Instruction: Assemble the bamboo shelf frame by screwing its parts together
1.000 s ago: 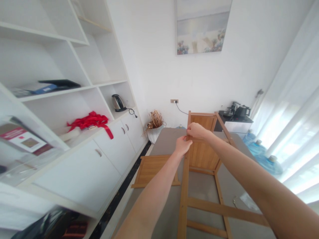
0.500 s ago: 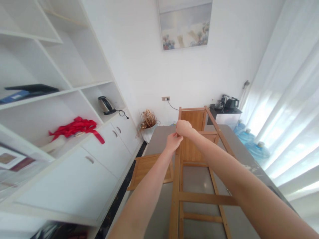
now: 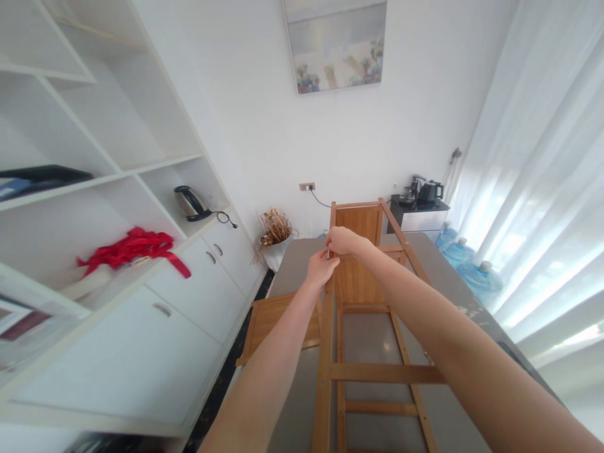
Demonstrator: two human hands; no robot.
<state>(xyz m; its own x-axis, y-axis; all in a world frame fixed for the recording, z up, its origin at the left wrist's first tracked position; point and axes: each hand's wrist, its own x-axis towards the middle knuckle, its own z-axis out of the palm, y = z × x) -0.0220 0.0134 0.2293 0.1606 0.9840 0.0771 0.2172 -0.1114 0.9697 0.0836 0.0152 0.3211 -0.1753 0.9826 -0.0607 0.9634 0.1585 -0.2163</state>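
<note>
A slim, shiny metal piece (image 3: 328,253), like a screw or a bolt but too small to tell which, sticks up between the fingers of my left hand (image 3: 321,269). My right hand (image 3: 344,241) is closed in a pinch just above it; its fingertips are partly hidden. Both hands are over the left rail of a wooden frame (image 3: 323,371), which stands on the table with crossbars and slatted panels. A separate wooden panel (image 3: 271,321) lies flat to the left of the rail, partly behind my left forearm.
The grey table (image 3: 302,251) extends under the frame. White cabinets with an electric kettle (image 3: 191,202) and red ribbon (image 3: 129,248) line the left. A dried plant (image 3: 274,228) stands at the far left corner. Large water bottles (image 3: 479,277) sit by the curtain on the right.
The view has shifted slightly, so the room and frame appear further left. My fingers have parted a little, and the metal piece now shows between them. Both hands stay at the same rail.
</note>
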